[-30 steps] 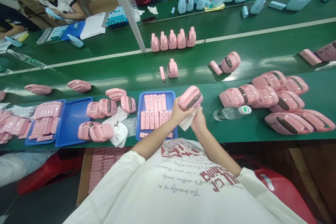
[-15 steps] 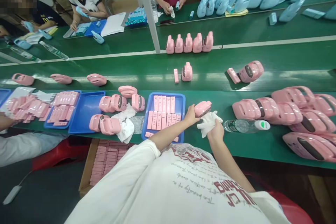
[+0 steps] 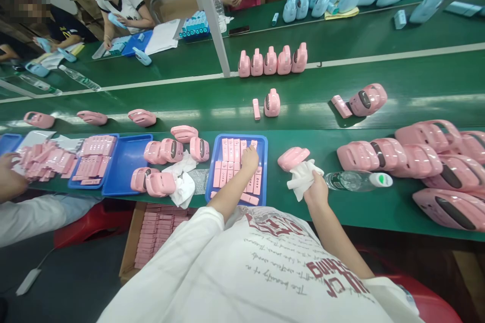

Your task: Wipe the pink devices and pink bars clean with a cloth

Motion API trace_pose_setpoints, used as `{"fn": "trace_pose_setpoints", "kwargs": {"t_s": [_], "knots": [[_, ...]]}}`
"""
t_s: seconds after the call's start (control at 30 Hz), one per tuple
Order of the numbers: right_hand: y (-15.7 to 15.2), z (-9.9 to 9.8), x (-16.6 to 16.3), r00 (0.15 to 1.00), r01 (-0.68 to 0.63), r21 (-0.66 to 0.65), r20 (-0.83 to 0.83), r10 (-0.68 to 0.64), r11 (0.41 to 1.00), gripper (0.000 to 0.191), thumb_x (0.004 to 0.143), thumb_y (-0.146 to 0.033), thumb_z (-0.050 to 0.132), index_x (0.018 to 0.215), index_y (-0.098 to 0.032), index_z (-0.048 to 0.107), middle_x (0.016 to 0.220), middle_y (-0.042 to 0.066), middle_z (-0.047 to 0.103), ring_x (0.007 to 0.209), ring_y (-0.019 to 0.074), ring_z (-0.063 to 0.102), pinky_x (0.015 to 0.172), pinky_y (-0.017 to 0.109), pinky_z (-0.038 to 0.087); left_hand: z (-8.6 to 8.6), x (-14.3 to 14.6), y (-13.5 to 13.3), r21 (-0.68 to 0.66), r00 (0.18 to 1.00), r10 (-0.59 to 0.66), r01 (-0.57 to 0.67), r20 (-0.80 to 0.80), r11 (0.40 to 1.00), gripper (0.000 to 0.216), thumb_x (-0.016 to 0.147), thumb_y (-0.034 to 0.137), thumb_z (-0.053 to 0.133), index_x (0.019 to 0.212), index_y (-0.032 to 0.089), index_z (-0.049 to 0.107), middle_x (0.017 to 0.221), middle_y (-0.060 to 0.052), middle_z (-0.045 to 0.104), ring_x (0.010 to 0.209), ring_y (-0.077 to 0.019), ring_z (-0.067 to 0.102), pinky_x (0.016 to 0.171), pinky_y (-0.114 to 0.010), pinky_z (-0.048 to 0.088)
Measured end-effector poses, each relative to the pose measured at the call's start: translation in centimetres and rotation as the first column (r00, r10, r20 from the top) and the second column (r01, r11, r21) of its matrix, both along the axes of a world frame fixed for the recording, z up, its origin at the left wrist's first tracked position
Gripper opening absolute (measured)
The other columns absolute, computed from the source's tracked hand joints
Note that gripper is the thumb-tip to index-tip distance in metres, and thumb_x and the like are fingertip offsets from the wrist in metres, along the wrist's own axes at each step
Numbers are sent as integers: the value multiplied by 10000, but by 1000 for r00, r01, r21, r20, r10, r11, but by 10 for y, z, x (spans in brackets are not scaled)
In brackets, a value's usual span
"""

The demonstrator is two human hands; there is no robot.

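Green bench point(image 3: 382, 207) runs left-right across the view, w/ the person seated at its near edge. A heap of pink casings point(image 3: 397, 154) lies at the right. A water bottle point(image 3: 352, 180) lies on its side in front of the heap.

Blue tray point(image 3: 264, 174) sits straight ahead of the person's left shoulder, filled w/ rows of small pink bars point(image 3: 231, 151).

The thing in hand's reach is a single pink casing point(image 3: 292, 157), flat on the bench just right of the tray's right wall, btwn the two hands. Its long axis runs approx. left-right, the right end a bit farther from the person.

White cloth point(image 3: 303, 177) is bunched at the casing's near-right edge, touching it or nearly so.

Right hand point(image 3: 317, 191) is closed around the cloth's lower end. It is near the casing on its near-right side and the closer of the two hands.

Left hand point(image 3: 250, 157) is inside the tray, fingers curled down onto the bars at the back-right corner. The casing lies to its right, past the tray wall. Fingertips are hidden, so I can't tell whether it has a bar pinched or just rests on them.
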State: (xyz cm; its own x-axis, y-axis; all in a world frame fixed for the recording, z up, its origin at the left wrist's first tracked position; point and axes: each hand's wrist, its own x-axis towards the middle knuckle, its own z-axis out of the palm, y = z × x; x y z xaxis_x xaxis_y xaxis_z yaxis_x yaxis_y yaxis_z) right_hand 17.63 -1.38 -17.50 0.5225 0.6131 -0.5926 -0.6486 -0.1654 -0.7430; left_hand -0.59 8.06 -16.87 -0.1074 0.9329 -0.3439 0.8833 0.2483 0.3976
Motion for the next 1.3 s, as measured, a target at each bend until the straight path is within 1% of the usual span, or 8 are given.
{"fn": "trace_pose_setpoints", "kwargs": {"t_s": [0.27,0.6,0.83,0.97,1.1,1.2,1.27,1.3], "knots": [[9,4,-2,999,-33,-50,-15,32,998,134,735,-220,585,856,-163,593,832,12,658,729,117,639,617,224,534,33,-4,3,79,976,-61,45,211,996,344,864,235,522,1178,101,478,1238,-184,504,1044,-222,580,848,-325,468],[-1,23,-2,998,-9,9,66,9,1000,239,738,-344,606,918,-188,603,913,14,668,844,146,646,725,291,546,144,-4,-53,378,683,-274,-3,676,926,446,726,225,641,1158,196,534,1080,-63,625,933,-172,595,799,-286,476],[-1,60,-9,996,-44,168,84,30,985,302,718,-367,640,933,-155,636,953,48,684,909,169,644,795,310,532,170,-4,-65,-108,82,90,248,993,963,402,693,467,651,905,128,606,704,-5,572,465,-67,487,418,-208,381],[-4,68,-11,996,-82,183,57,73,980,300,720,-367,646,939,-162,644,954,48,690,906,176,650,788,320,538,164,-3,-71,-191,-59,229,376,972,907,475,650,507,701,904,109,640,654,-11,538,496,-70,468,395,-188,348],[-11,70,-7,998,-36,149,47,29,988,290,690,-354,666,902,-157,651,925,41,692,890,177,655,780,322,545,140,-7,-68,-187,52,181,360,982,914,587,708,572,652,1097,136,600,739,-36,604,506,-92,521,435,-214,396],[-20,71,-1,992,-6,162,125,-15,987,311,698,-382,661,915,-158,654,934,47,693,899,175,654,788,322,545,109,-8,-62,-98,486,-40,256,873,962,574,826,550,520,1244,158,545,955,-93,659,611,-122,587,520,-243,444],[-27,71,3,983,-15,171,185,-17,985,318,705,-408,661,906,-161,653,913,44,693,886,176,654,793,332,542,88,-2,-64,-29,799,-331,398,502,917,431,896,456,457,1192,177,598,1010,-96,669,757,-163,632,632,-265,481],[-31,70,5,976,-21,167,216,-16,986,316,705,-420,663,887,-162,652,889,39,692,873,176,653,798,338,539,79,3,-67,-56,836,-469,502,284,863,362,919,390,438,1145,182,629,1007,-96,673,827,-185,643,687,-281,492]]}}
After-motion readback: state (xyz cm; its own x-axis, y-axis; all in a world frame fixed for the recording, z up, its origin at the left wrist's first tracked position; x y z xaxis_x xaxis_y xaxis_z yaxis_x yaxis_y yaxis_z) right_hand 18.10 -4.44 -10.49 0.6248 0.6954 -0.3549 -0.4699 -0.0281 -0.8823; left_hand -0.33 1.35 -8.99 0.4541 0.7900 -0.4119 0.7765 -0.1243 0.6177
